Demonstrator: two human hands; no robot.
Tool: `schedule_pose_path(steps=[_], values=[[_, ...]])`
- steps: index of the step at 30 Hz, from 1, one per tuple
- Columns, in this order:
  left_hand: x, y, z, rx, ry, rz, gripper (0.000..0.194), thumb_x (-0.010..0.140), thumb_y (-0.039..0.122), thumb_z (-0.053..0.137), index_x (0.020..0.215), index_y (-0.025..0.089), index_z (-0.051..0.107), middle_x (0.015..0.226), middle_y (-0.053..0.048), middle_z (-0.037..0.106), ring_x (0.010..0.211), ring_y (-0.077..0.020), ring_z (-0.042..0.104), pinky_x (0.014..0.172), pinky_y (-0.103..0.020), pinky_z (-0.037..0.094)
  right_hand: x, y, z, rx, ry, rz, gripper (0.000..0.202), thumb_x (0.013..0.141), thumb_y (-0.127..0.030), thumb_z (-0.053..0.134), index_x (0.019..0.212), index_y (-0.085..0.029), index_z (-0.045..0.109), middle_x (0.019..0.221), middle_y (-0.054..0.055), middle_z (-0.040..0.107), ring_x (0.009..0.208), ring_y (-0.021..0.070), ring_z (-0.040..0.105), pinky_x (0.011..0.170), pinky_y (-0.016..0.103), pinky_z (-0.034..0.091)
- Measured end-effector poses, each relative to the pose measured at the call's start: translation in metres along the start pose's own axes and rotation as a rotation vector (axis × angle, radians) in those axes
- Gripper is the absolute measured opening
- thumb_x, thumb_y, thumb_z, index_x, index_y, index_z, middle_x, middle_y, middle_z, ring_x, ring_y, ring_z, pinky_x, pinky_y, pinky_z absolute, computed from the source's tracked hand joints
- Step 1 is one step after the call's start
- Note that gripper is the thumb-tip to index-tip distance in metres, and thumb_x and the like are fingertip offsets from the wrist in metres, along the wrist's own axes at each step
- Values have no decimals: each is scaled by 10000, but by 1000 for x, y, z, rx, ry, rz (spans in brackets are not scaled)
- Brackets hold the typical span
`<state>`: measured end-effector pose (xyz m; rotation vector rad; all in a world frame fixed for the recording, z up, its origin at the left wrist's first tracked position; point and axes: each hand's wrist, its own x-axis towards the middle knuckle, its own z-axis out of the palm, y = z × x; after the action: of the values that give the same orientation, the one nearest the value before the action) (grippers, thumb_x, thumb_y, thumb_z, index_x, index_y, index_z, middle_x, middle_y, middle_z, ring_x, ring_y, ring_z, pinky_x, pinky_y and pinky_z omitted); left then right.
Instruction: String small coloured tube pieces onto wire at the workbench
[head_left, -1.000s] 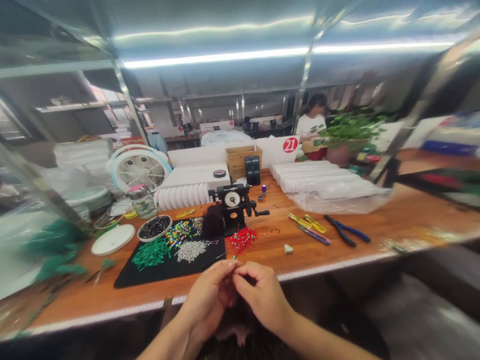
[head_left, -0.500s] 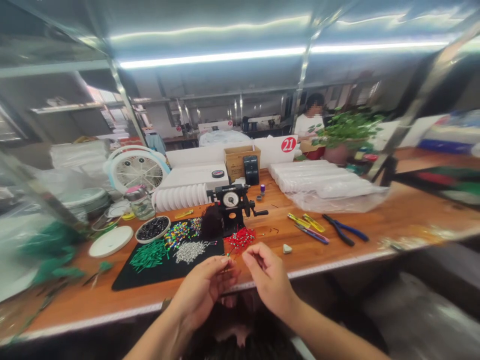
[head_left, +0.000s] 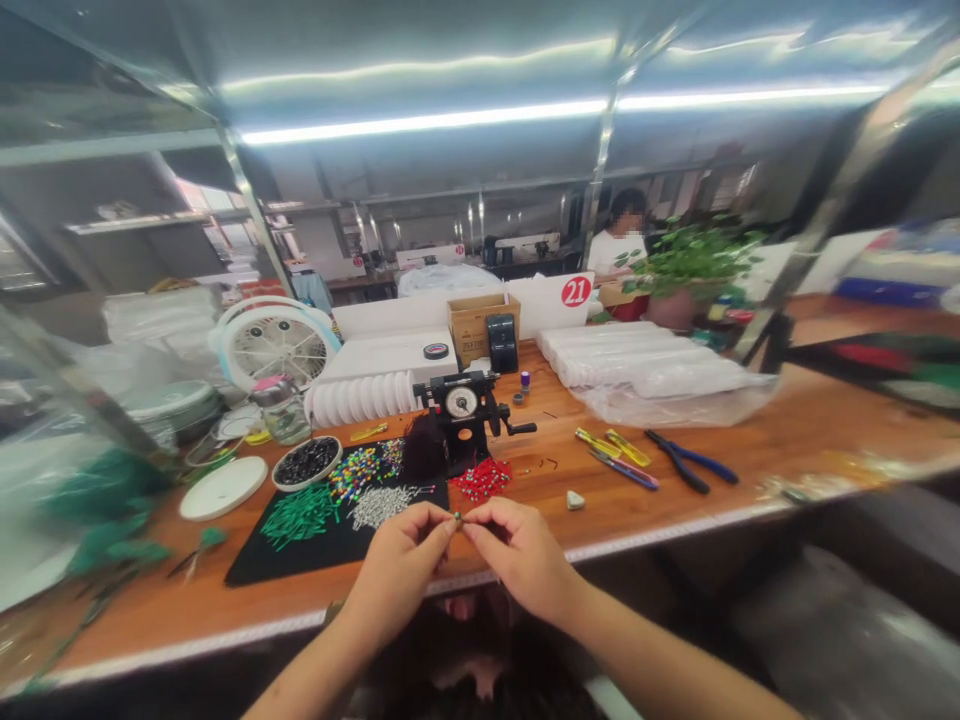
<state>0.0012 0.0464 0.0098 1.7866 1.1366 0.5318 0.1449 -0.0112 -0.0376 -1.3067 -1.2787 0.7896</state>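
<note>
My left hand (head_left: 409,555) and my right hand (head_left: 525,550) meet at the fingertips over the table's front edge. Between them sits a tiny piece with a green bead (head_left: 457,517); both hands pinch at it. Just beyond lies a pile of red pieces with small beads (head_left: 482,479). On the black mat (head_left: 247,560), left of my hands, are green tubes (head_left: 300,515), silvery pieces (head_left: 379,506) and multicoloured beads (head_left: 355,472). Behind the red pile stands a black hand-cranked device (head_left: 461,405) with a round dial.
A bowl of black pieces (head_left: 306,462), a white lid (head_left: 223,488) and a fan (head_left: 281,345) are at left. Yellow-handled tools (head_left: 628,447), pliers (head_left: 694,462) and a small whitish block (head_left: 574,500) lie at right. Behind are plastic-wrapped rolls (head_left: 645,365), a plant and a seated person (head_left: 619,245).
My hands have come together, with fingertips now meeting at the green bead. The fingers of my left hand have curled in from a looser, more open pose.
</note>
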Motion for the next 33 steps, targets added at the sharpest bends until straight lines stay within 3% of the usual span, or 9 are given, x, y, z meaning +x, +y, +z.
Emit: schedule_pose_path(steps=[3,6,9,12,14,20,25,29,33], values=[[-1,5,-6,127,10,37,273,768,403,519,736,145,603,559,26,493,539,-123,435,529,-240,338,-2,5,-3,-391,131,-431,202,858,-194,461,837,-161,658,773,41,583,738,87,523,692,207,433],[1,11,-12,192,-63,59,240,770,362,508,709,148,597,592,18,521,552,-126,453,546,-245,350,6,4,-10,-693,110,-849,198,837,-113,446,882,-156,634,911,68,576,902,137,504,824,258,448],[5,20,-16,307,-118,121,196,776,275,491,665,149,593,582,17,533,565,-126,458,556,-242,342,19,-1,-17,-809,1,-1020,160,827,-106,437,838,-141,593,880,59,564,852,136,486,779,249,442],[5,26,-16,414,-84,235,244,816,250,468,614,152,561,590,10,543,600,-128,474,562,-236,339,28,-7,-18,-855,-25,-954,153,834,-135,416,829,-155,567,758,37,532,690,120,438,607,235,362],[5,25,-14,476,-43,339,234,845,222,454,664,153,586,652,1,585,641,-130,509,596,-234,362,30,-13,-18,-795,-38,-832,175,836,-128,395,839,-156,568,743,37,542,685,115,450,608,231,343],[9,6,-8,990,112,761,239,885,127,394,800,149,616,748,-60,585,685,-185,530,627,-302,394,50,-36,-25,-308,-208,-136,183,843,-175,389,784,-159,562,748,19,607,679,72,538,646,192,407],[19,6,-13,1114,5,931,239,861,90,413,988,159,603,1128,-126,589,859,-217,579,706,-324,426,79,-38,-34,-200,-438,33,177,807,-159,407,791,-150,583,544,-15,585,460,72,556,457,160,410],[18,12,-11,840,-75,813,241,876,132,378,871,181,614,1062,-99,622,866,-202,584,739,-312,415,79,-35,-35,-171,-404,11,162,801,-182,476,784,-139,631,556,-3,603,483,57,529,499,167,422],[9,14,-6,119,41,335,168,835,273,494,740,162,578,684,-27,568,583,-123,491,564,-245,377,53,-31,-33,-167,47,-177,210,831,-308,513,889,-152,643,833,41,623,709,65,514,666,191,414]])
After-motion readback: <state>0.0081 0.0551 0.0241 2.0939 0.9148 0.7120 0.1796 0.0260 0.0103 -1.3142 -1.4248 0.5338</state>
